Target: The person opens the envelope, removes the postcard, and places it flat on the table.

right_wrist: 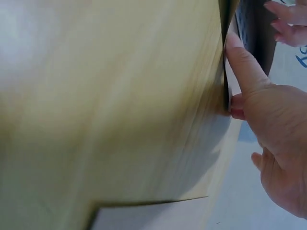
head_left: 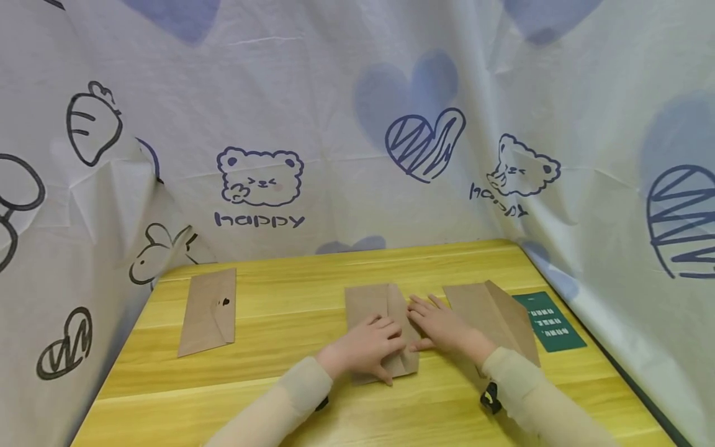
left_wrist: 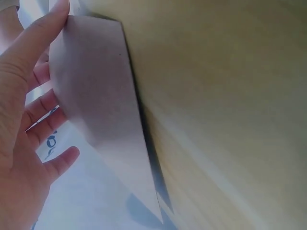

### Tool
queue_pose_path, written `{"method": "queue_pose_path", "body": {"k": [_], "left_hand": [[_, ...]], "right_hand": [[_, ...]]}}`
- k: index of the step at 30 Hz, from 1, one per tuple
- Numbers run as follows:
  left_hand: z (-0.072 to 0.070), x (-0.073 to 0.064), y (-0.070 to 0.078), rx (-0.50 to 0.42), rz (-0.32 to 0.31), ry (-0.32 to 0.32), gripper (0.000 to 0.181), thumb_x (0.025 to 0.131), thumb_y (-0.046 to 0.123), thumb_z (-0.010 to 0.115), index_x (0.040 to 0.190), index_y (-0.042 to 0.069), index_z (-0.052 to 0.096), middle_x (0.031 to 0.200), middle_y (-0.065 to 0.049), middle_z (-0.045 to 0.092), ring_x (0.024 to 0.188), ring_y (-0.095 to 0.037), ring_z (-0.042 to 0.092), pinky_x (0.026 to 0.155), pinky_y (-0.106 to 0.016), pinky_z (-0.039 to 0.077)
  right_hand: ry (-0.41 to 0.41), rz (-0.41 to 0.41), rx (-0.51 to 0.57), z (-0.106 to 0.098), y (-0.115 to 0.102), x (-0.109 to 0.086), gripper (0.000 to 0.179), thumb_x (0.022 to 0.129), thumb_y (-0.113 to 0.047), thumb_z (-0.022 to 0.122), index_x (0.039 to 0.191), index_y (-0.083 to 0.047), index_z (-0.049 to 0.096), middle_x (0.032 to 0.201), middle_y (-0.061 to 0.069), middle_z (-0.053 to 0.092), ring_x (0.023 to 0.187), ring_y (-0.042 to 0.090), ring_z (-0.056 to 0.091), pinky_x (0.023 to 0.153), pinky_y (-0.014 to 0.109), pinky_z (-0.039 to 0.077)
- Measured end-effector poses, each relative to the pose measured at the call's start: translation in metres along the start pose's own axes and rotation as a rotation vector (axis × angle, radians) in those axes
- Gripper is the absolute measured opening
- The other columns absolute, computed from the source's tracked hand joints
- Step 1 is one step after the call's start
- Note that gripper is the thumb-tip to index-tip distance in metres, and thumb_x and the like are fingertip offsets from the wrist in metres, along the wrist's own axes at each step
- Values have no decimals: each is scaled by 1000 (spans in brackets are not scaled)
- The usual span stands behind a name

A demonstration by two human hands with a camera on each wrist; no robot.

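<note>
A brown paper envelope (head_left: 365, 301) lies on the wooden table in front of me, its flap along the right side. My left hand (head_left: 365, 347) rests over its lower part with loosely bent fingers. In the left wrist view, the left thumb (left_wrist: 48, 28) touches a corner of the envelope (left_wrist: 96, 81), while the other fingers spread along its far side. From the right, my right hand (head_left: 444, 326) touches the flap side with fairly straight fingers. The right wrist view has the right thumb (right_wrist: 247, 67) against the envelope's edge, with part of that hand hidden behind the paper.
A second brown envelope (head_left: 486, 304) with its flap out lies under the right forearm. Beside it is a dark green card (head_left: 553, 323) with white print. Another envelope (head_left: 206, 313) with a small dark mark lies at the left. A printed white curtain (head_left: 335, 124) surrounds the table.
</note>
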State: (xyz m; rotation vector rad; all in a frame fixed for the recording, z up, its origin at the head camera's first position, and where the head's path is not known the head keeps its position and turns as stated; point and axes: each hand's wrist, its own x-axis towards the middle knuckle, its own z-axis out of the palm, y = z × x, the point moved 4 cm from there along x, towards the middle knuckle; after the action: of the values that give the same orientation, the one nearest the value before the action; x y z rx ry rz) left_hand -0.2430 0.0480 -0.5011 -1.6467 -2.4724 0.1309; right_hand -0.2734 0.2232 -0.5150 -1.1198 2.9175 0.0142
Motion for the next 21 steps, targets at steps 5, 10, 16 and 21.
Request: {"method": "queue_pose_path", "body": {"k": [5,10,16,21], "left_hand": [[-1,-3,-1,-22,-13,26,59,69,72,69,105,27,55,112,7,51,110,-11,51,108,-43,41],[-2,-5,-2,-31,-24,33,60,70,72,68,105,26,54,113,7,50,109,-11,51,108,-43,41],[-2,-7,-3,-50,-21,31,59,72,70,68,106,25,53,119,6,50,117,-13,51,109,-47,42],[-3,-9,-1,-57,-10,31,56,73,68,68,106,25,53,121,6,51,118,-14,52,107,-47,43]], "right_hand": [[5,-58,-34,-1,2,5,77,86,-57,62,136,0,50,144,18,49,144,39,33,115,61,25],[-21,-87,-52,0,2,10,85,84,-61,60,144,-3,43,151,16,43,146,34,29,117,59,22],[-42,-168,-169,-2,1,13,86,87,-63,54,151,-9,35,157,11,34,147,31,29,116,59,24],[-60,-232,-214,-4,-2,15,84,88,-63,53,151,-10,36,157,11,34,146,31,31,115,58,26]]}}
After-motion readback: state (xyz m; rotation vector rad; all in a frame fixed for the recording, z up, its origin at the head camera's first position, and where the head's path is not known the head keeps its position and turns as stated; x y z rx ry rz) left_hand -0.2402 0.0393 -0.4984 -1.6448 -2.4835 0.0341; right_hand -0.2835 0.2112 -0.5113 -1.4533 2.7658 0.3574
